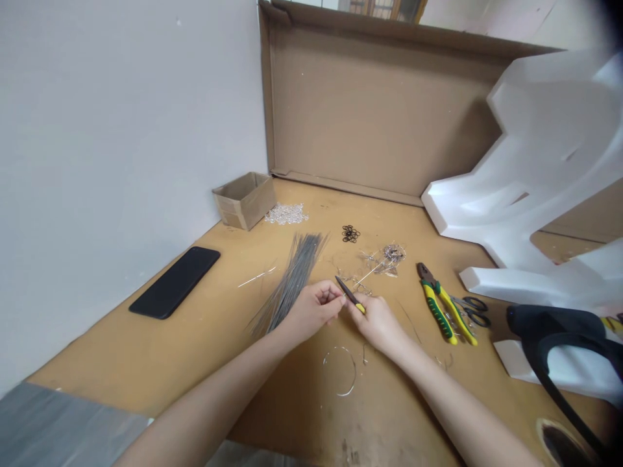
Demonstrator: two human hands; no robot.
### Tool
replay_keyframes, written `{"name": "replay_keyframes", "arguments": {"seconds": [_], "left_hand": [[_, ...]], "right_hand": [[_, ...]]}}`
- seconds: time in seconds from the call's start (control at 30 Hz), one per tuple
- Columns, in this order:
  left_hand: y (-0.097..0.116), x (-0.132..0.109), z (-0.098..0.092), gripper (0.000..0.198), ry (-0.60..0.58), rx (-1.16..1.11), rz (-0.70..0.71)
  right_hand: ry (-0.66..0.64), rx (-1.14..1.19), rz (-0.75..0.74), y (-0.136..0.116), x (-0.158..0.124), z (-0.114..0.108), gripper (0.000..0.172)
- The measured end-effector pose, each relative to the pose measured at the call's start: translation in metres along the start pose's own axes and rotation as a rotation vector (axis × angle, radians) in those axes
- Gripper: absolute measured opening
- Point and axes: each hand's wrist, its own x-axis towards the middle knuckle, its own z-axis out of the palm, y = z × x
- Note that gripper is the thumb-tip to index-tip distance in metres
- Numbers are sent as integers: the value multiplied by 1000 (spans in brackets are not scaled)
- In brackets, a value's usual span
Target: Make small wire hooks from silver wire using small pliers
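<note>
My right hand (378,322) is closed around pliers (359,305) with dark, narrow jaws and yellow on the handles; the jaws point up and left. Close against it, my left hand (318,306) pinches thumb and fingers together. A thin wire (368,275) runs from those fingertips, behind the pliers, toward a tangle of wire pieces (390,256). Left of my left hand lies a bundle of straight grey wires (298,272). Below my hands, a curved wire (354,371) rests on the table.
Small black rings (350,234) and a pile of clear beads (286,214) lie farther back, by a cardboard box (248,206). A black phone (175,283) is at left. Green-yellow pliers (442,306), scissors (474,311) and white foam (496,284) are at right.
</note>
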Motion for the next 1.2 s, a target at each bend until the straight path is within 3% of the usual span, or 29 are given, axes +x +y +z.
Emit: {"name": "replay_keyframes", "arguments": {"seconds": [0.37, 0.53, 1.2], "left_hand": [[0, 1, 0, 18, 25, -17, -4], [3, 0, -3, 22, -14, -74, -35], [3, -1, -4, 22, -69, -50, -27]], "right_hand": [[-156, 323, -80, -1, 3, -12, 21], [-163, 429, -117, 5, 6, -14, 20], [-146, 305, -135, 4, 3, -18, 23]]}}
